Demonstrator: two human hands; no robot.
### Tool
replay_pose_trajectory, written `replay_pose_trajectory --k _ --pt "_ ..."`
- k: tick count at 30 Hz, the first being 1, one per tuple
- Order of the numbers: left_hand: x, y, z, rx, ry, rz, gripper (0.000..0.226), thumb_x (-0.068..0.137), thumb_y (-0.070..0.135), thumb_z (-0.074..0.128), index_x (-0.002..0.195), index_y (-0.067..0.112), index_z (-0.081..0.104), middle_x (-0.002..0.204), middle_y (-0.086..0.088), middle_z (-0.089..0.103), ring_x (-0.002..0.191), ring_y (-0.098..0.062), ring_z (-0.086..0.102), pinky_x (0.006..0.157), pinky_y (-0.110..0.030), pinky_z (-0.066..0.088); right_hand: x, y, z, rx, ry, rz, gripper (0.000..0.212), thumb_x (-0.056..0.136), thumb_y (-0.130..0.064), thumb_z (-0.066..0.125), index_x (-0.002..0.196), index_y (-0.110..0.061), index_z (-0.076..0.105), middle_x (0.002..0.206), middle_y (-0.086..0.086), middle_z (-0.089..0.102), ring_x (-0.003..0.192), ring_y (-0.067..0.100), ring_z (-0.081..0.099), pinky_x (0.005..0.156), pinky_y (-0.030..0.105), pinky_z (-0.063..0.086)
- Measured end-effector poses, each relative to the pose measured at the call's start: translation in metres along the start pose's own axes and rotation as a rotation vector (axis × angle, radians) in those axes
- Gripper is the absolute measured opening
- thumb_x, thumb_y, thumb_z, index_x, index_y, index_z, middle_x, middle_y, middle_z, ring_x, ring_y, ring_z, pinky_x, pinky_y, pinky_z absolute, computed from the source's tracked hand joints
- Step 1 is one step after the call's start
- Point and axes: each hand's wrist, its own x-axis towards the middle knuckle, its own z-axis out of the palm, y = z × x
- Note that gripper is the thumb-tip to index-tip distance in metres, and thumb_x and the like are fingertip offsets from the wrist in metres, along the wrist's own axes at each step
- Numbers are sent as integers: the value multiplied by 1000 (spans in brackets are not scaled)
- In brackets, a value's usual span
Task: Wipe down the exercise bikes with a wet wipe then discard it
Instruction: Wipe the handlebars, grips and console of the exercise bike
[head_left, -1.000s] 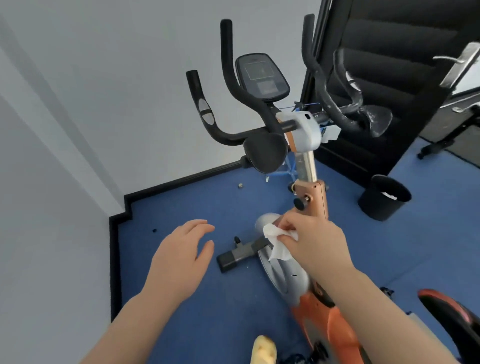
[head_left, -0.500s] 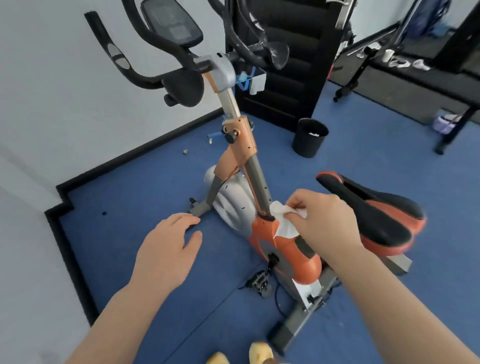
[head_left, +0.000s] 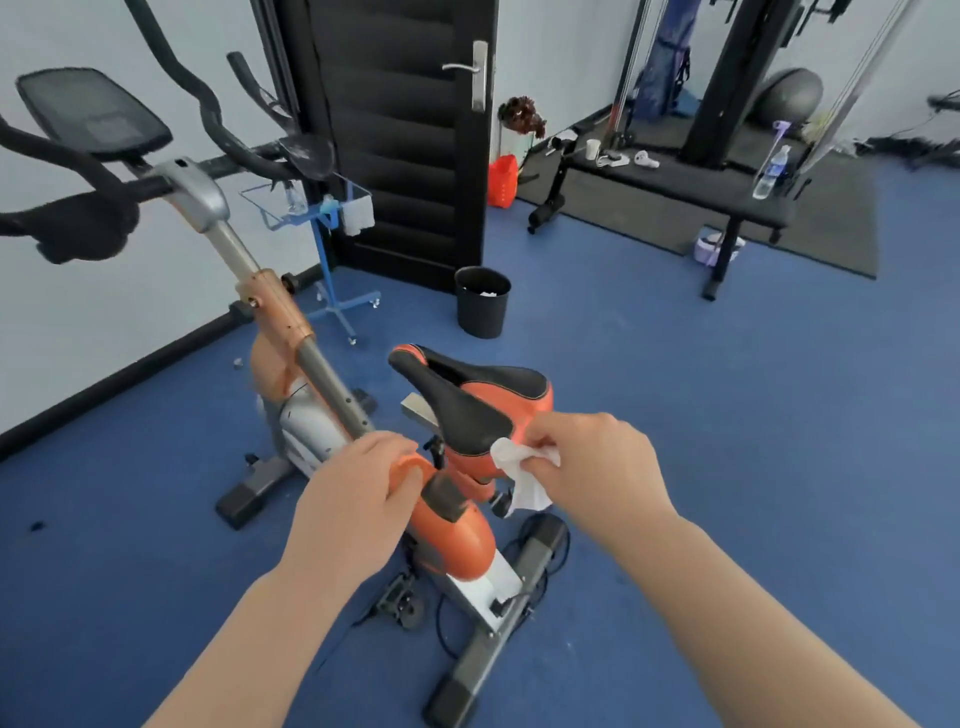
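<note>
Left hand (head_left: 353, 499) now grips the bike frame (head_left: 457, 545) (earlier hovering); right hand (head_left: 597, 462) pinches wipe (head_left: 524, 478).

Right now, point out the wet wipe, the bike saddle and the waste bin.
wet wipe (head_left: 524, 475): head view, crumpled white middle.
bike saddle (head_left: 467, 402): head view, black top surface.
waste bin (head_left: 480, 312): head view, front of black wall.

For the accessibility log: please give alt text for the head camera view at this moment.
A person's right hand presses a white wet wipe against the rear of an orange exercise bike's saddle, while the left hand rests on the bike's orange frame. A black bin stands beyond on the blue floor.
</note>
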Motion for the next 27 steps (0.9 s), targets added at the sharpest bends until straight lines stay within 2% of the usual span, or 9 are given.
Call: replay_pose_trajectory --k 3,7,11,15,21,27 --pt "-5 59 49 -68 10 -24 23 91 30 50 112 31 58 117 21 53 107 -8 50 88 -32 43 -8 65 -17 -27 -24 -23 13 89 -31 53 97 -29 62 88 -6 67 81 22 59 63 29 42" --pt "-5 122 103 -97 -60 -61 21 91 27 52 110 29 59 113 18 54 99 -8 52 82 -26 41 -15 143 -40 -34 -49 -7 13 89 -28 51 96 -28 62 87 -4 67 81 22 61 65 30 46" --pt "13 157 129 -86 -83 -80 23 92 28 52 113 28 59 119 19 54 107 -5 52 89 -24 38 -11 210 -51 15 -42 60 13 89 -32 50 92 -28 61 83 -7 68 78 19 62 67 31 50" --pt "53 174 153 -30 -82 -114 26 92 28 52 117 26 58 125 15 54 115 -7 50 94 -25 38 18 264 -52 49 -32 106 12 88 -35 51 91 -29 61 84 -9 68 79 17 61 65 28 47" --pt "135 195 198 -48 -53 -151 26 91 28 52 116 25 60 124 13 56 114 -8 51 96 -29 40 99 312 -46 24 -73 46 13 89 -36 50 92 -30 61 83 -9 68 78 16 61 65 27 47" --pt "227 216 211 35 -42 -178 30 94 33 46 121 26 56 130 16 52 112 -10 51 94 -26 38 203 332 -59 -8 -85 -23 14 89 -33 49 91 -29 62 82 -8 68 77 17 62 66 28 48"
